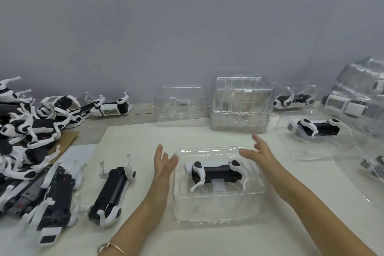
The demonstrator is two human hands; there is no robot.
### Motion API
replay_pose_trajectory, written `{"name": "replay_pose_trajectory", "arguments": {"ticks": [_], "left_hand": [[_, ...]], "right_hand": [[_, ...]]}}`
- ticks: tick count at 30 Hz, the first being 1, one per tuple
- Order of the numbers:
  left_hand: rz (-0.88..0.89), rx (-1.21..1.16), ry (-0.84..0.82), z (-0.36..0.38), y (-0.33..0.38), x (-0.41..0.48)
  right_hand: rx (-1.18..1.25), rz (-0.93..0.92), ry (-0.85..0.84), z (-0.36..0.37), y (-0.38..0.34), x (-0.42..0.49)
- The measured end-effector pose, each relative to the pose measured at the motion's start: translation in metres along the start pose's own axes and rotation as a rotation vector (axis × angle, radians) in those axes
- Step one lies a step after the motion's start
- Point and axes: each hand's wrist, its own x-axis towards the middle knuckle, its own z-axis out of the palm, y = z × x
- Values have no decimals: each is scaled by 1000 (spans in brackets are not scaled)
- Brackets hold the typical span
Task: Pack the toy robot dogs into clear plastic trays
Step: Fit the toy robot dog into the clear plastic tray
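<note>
Inside tray (pixel 218 208), dog (pixel 216 173) lying left-right (legs nearward)

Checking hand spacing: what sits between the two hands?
Head view: a clear tray holding one toy dog lies between the left hand and right hand.

The toy robot dog (pixel 216 174) in the near tray (pixel 216 212) is showing a black body, white legs, black round hip caps and a small red dot. The tray is gleaming clear. The surface (pixel 207 241) is looking cream, the wall (pixel 187 16) bluish grey, the cardboard scrap (pixel 68 141) brown, the bracelet (pixel 113 247) gold.
</note>
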Motion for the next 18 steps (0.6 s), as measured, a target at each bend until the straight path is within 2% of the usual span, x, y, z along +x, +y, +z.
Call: {"name": "replay_pose_trajectory", "arguments": {"ticks": [2, 5, 10, 13, 18], "left_hand": [[-198, -15, -45, 6, -1, 9], [-285, -21, -158, 9, 3, 9], [-226, 8, -53, 19, 14, 6], [-154, 14, -16, 26, 35, -5], [83, 68, -9, 34, 97, -24]], "right_hand": [[71, 115, -155, 1, 5, -4], [98, 109, -217, 2, 5, -3], [142, 92, -220, 6, 0, -2], [207, 12, -236, 4, -10, -3], [536, 10, -503, -5, -39, -8]]}}
